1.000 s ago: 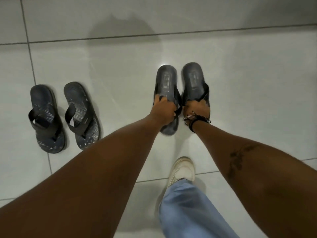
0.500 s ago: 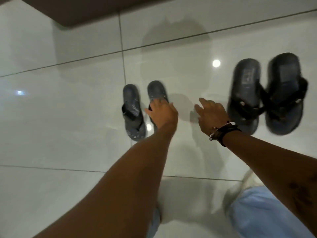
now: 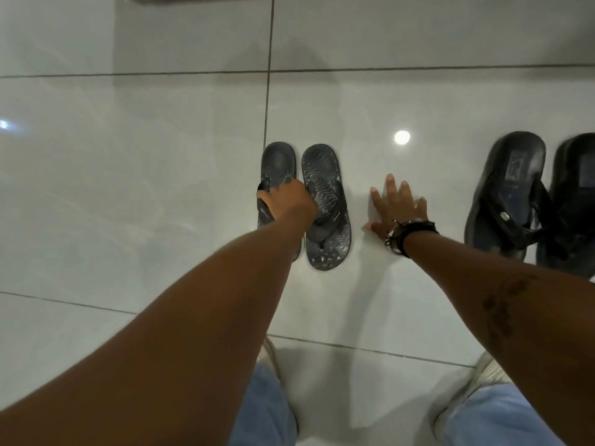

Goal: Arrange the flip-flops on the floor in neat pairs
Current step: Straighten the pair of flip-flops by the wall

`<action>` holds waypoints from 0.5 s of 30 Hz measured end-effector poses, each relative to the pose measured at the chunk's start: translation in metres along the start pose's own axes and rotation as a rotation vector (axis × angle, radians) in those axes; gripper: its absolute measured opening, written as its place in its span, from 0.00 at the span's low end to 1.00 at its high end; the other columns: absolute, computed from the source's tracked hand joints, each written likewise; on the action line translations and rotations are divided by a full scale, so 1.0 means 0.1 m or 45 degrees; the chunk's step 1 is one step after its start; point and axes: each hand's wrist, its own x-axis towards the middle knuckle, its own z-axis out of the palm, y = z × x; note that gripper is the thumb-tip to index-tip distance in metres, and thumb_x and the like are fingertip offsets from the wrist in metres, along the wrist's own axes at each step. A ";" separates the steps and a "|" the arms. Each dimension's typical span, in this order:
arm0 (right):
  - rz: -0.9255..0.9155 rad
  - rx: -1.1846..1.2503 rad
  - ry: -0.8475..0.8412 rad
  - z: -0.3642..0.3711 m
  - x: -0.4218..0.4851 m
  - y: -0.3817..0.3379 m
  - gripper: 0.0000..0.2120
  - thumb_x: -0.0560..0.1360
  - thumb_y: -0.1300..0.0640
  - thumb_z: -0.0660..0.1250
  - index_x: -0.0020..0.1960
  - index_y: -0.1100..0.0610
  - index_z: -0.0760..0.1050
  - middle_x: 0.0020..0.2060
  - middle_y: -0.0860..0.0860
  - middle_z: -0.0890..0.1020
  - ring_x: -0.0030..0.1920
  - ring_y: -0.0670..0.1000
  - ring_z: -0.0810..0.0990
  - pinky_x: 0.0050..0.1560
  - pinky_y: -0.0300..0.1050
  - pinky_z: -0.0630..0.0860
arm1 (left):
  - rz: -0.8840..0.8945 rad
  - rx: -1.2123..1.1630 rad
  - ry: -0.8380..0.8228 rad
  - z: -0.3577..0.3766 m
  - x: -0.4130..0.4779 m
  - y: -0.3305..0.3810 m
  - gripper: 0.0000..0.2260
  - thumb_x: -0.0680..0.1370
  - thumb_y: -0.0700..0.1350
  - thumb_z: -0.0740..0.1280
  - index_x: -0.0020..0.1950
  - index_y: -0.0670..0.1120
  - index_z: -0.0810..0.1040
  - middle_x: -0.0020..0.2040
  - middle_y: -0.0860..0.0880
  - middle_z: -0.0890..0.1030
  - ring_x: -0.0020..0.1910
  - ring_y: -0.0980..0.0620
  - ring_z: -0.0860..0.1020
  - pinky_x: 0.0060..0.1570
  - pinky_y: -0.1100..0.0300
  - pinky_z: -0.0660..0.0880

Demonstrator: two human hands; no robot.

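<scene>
A person bends over a glossy white tiled floor [image 3: 161, 188], left hand [image 3: 287, 201] closed around the strap of the left patterned flip-flop [image 3: 277, 162], which lies directly under the outstretched arm. Its mate, the right patterned flip-flop [image 3: 326, 207], sits just beside it, parallel, just right of a grout line. The right hand [image 3: 397, 207], fingers spread and holding nothing, hovers low over bare tile between that pair and the black flip-flops [image 3: 512, 188] near the floor's right edge. A dark bracelet [image 3: 409, 233] circles the right wrist.
</scene>
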 end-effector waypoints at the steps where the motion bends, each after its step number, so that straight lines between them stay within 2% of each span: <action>1: 0.007 0.011 -0.001 0.01 0.01 -0.01 0.39 0.75 0.36 0.59 0.77 0.45 0.42 0.77 0.52 0.38 0.76 0.59 0.41 0.71 0.65 0.54 | 0.009 0.007 -0.014 0.00 0.00 -0.01 0.09 0.77 0.51 0.63 0.46 0.47 0.77 0.45 0.46 0.82 0.51 0.43 0.78 0.66 0.40 0.59; 7: 0.053 0.047 -0.007 0.08 0.07 -0.03 0.40 0.74 0.31 0.55 0.76 0.43 0.39 0.76 0.51 0.36 0.76 0.58 0.39 0.71 0.65 0.52 | 0.086 0.038 -0.027 -0.24 0.10 -0.17 0.05 0.76 0.46 0.64 0.41 0.48 0.72 0.43 0.47 0.79 0.53 0.43 0.76 0.66 0.41 0.60; 9: 0.069 0.065 -0.012 0.09 0.08 -0.05 0.39 0.74 0.31 0.53 0.76 0.43 0.38 0.76 0.51 0.34 0.76 0.58 0.38 0.71 0.65 0.51 | 0.114 0.057 -0.032 -0.38 0.20 -0.25 0.01 0.74 0.45 0.64 0.43 0.48 0.75 0.45 0.47 0.80 0.54 0.43 0.75 0.66 0.41 0.60; 11: 0.075 0.047 0.010 0.11 0.07 -0.07 0.39 0.74 0.30 0.52 0.76 0.43 0.37 0.76 0.51 0.34 0.76 0.59 0.38 0.71 0.64 0.51 | 0.146 0.082 -0.007 -0.54 0.34 -0.30 0.05 0.74 0.46 0.64 0.47 0.47 0.76 0.47 0.46 0.81 0.54 0.42 0.75 0.67 0.40 0.59; 15: 0.066 -0.013 0.061 0.12 0.04 -0.09 0.40 0.74 0.30 0.51 0.76 0.44 0.36 0.76 0.53 0.34 0.76 0.60 0.39 0.70 0.62 0.55 | 0.182 0.120 0.065 -0.82 0.70 -0.32 0.06 0.75 0.49 0.65 0.49 0.48 0.75 0.46 0.46 0.78 0.57 0.42 0.74 0.69 0.37 0.56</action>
